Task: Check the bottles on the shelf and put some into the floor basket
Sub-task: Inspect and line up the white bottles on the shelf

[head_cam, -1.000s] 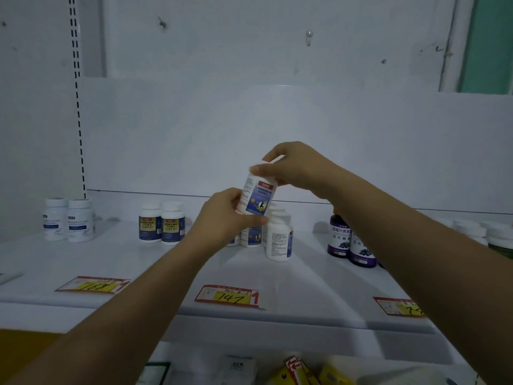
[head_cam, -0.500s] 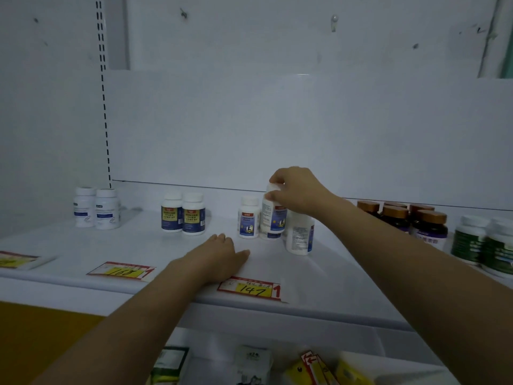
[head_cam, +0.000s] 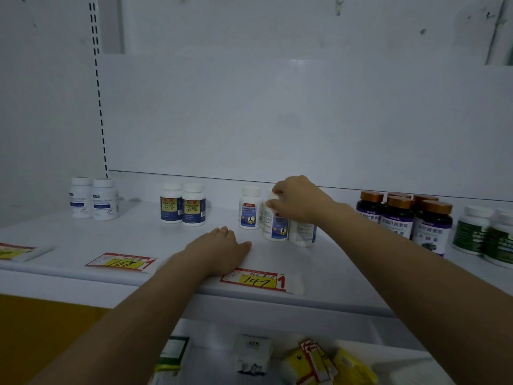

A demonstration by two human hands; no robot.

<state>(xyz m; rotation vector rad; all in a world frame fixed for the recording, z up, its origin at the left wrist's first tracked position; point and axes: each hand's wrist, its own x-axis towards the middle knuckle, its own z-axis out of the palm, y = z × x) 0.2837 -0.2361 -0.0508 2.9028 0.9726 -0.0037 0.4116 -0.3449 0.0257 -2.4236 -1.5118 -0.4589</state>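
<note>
Gripping a white bottle (head_cam: 275, 227) by its cap, the right hand (head_cam: 297, 200) has its fingers curled down over the top. The cap is almost wholly hidden beneath them; only a sliver shows at the left. The bottle stands upright mid-row on the shelf (head_cam: 155, 240). It has a blue label with a small figure, and the print is too small to read.

Touching it on the right is a second bottle (head_cam: 303, 232), its top hidden behind the right wrist. Just left and a little behind is a third bottle (head_cam: 250, 208), cap in full view.

The left hand (head_cam: 220, 245) lies palm down on the shelf near the front edge, fingers straight and together, holding nothing. The 147 tag (head_cam: 259, 280) lies just beside its wrist.

Well apart from the held bottle:
- A blue pair (head_cam: 183, 204), labels legible as blocks only.
- A pale pair (head_cam: 94, 198) at far left, labels washed out.
- Dark bottles (head_cam: 399, 218) with brown caps on the right. The right forearm hides part of the nearest, and the rear ones show caps only.
- Green bottles (head_cam: 485, 232), cut off by the right edge.
- A second tag (head_cam: 122, 263), its number hard to read.
- A third tag (head_cam: 14, 251), cut off at the left edge.

Below the shelf are a white box (head_cam: 252, 354) and yellow packs (head_cam: 319, 359) in dim light, partly cut off by the bottom edge. What they hold cannot be told.
</note>
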